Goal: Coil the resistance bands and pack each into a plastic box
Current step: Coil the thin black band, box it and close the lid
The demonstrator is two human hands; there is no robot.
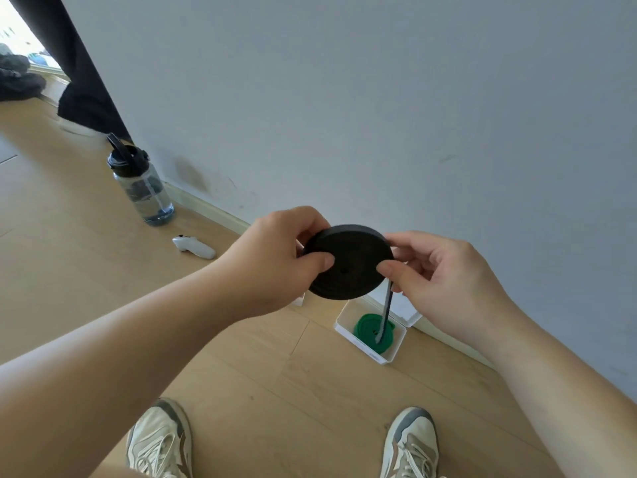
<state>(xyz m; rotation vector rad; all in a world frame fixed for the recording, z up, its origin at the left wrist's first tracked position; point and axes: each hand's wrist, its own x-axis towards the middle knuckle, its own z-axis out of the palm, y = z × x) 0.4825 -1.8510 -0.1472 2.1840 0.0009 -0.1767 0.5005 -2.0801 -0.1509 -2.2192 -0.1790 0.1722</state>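
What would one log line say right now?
left hand: grips black coiled band | right hand: pinches its edge | green band: in white box

Black resistance band (348,262): wound into a tight flat disc w/ a small centre hole; held in mid-air, face tilted toward the camera, pinched at its L edge by the left hand (275,260) and at its R edge by the right hand (444,274). A loose tail (386,310) is seen hanging from the lower R side. Green resistance band (367,327): coiled, laid inside a white plastic box (382,358) on the floor by the wall, lid (408,310) opened behind.
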